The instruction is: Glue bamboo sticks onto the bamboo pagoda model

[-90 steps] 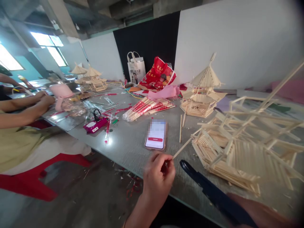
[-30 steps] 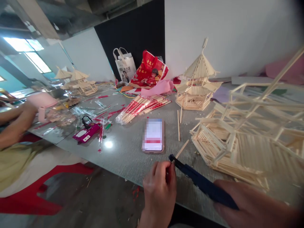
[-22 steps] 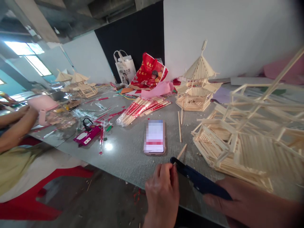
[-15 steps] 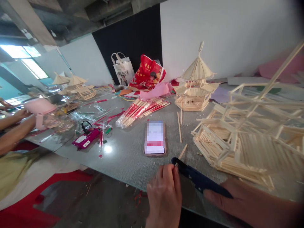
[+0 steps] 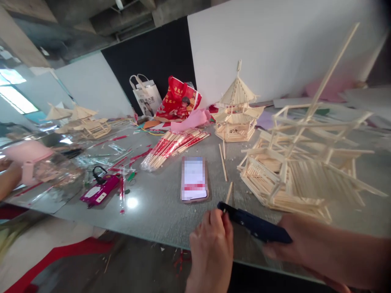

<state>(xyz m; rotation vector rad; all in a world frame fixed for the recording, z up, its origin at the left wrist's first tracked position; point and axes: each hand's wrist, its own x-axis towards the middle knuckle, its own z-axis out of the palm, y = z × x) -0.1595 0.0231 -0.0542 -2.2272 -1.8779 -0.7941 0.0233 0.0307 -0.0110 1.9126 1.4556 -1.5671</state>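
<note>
left hand [image 5: 214, 240]: stick [image 5: 229, 191] pinched close, steadied at the blade tip | right hand [image 5: 293, 244]: blue cutter [image 5: 253, 224] gripped, held low over surface [image 5: 159, 211]

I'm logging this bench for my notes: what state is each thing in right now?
left hand: pinched shut on the wooden stick
right hand: gripping the blue cutter, whose tip is at the stick
phone: lying flat, screen lit
near model: unfinished, open frame
far pavilion: upright, roofed
stick bundle: lying down, wrapped
</note>
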